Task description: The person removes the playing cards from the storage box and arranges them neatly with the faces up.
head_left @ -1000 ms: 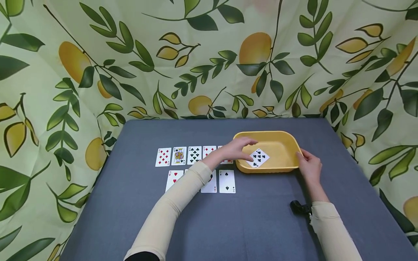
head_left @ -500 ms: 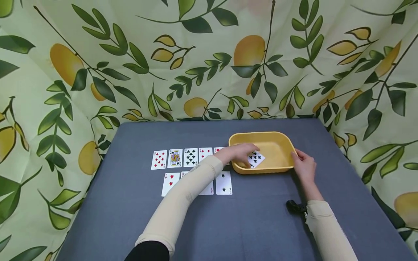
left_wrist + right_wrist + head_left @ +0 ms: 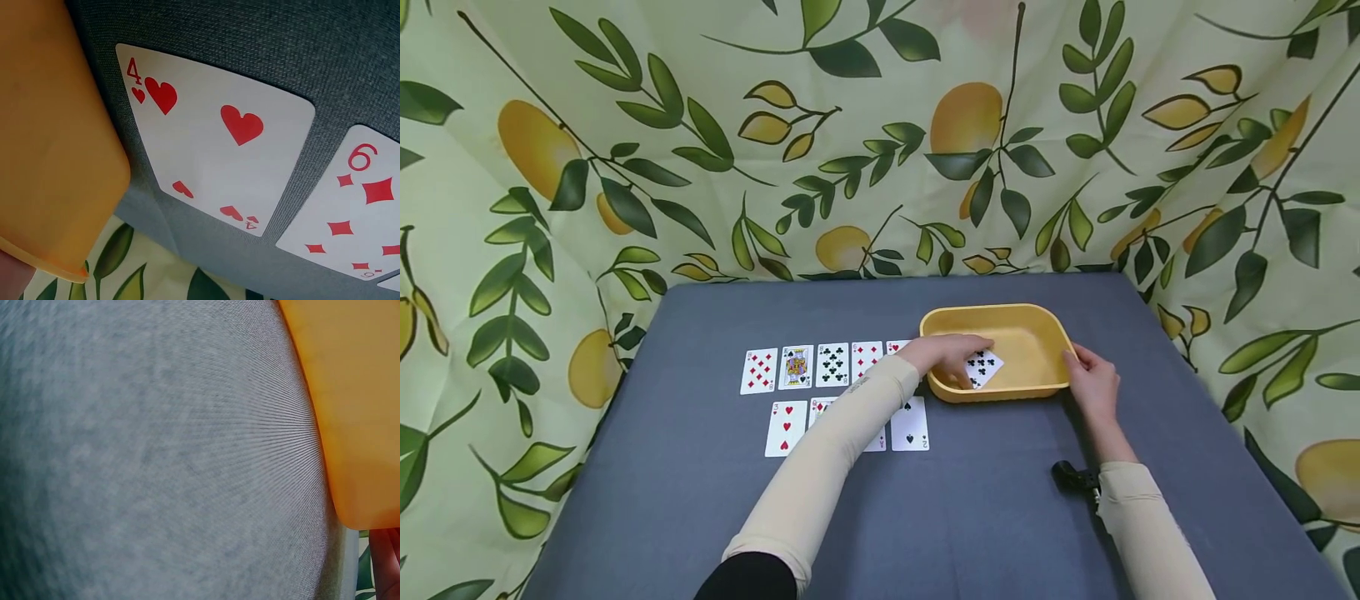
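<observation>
In the head view my left hand (image 3: 946, 357) reaches into the yellow tray (image 3: 1037, 333), its index finger and thumb at the edges of a clubs playing card (image 3: 985, 367) lying on the tray floor. Part of that card is hidden behind the fingers. My right hand (image 3: 1093, 382) grips the tray's right rim. Close beside the tray, the left wrist view shows a four of hearts (image 3: 212, 137) and a six of diamonds (image 3: 350, 212). The right wrist view has the tray's side wall (image 3: 356, 412) and a bit of a finger (image 3: 384, 562) beneath it.
Two rows of face-up cards lie left of the tray, including a king (image 3: 795, 367), a three of hearts (image 3: 786, 429) and a two of spades (image 3: 910, 425). My left sleeve covers part of both rows. A patterned curtain (image 3: 850, 167) hangs behind the grey table (image 3: 962, 517).
My left hand has lowered from above the tray onto the clubs card, fingers closing in on its edges. The right hand stays on the rim. The whole view has shifted slightly.
</observation>
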A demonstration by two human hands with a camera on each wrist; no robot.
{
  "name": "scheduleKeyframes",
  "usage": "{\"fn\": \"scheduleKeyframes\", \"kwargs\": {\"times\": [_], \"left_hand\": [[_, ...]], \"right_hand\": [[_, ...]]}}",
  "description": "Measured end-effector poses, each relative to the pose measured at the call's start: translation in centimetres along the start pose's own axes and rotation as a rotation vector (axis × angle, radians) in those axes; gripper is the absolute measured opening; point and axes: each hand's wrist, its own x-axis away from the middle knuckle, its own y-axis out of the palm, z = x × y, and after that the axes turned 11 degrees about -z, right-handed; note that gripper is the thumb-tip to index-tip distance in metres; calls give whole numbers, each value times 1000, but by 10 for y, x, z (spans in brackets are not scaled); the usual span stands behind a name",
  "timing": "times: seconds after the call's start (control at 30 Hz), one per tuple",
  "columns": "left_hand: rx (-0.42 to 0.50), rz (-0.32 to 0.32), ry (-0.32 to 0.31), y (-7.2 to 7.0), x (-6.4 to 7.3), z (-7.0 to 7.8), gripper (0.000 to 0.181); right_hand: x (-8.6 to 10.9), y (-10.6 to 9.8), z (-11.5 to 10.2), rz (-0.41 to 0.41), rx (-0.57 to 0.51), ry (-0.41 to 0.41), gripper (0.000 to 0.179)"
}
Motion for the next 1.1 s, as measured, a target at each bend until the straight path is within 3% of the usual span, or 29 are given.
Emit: {"fn": "scheduleKeyframes", "kwargs": {"times": [0.53, 0.87, 1.1], "left_hand": [[-162, 65, -13, 3, 2, 1, 81], [-285, 138, -123, 7, 1, 6, 83], [-304, 121, -124, 8, 2, 5, 90]], "right_hand": [[2, 1, -3, 8, 1, 1, 45], [2, 0, -3, 8, 2, -7, 46], [2, 0, -4, 10, 10, -13, 45]]}}
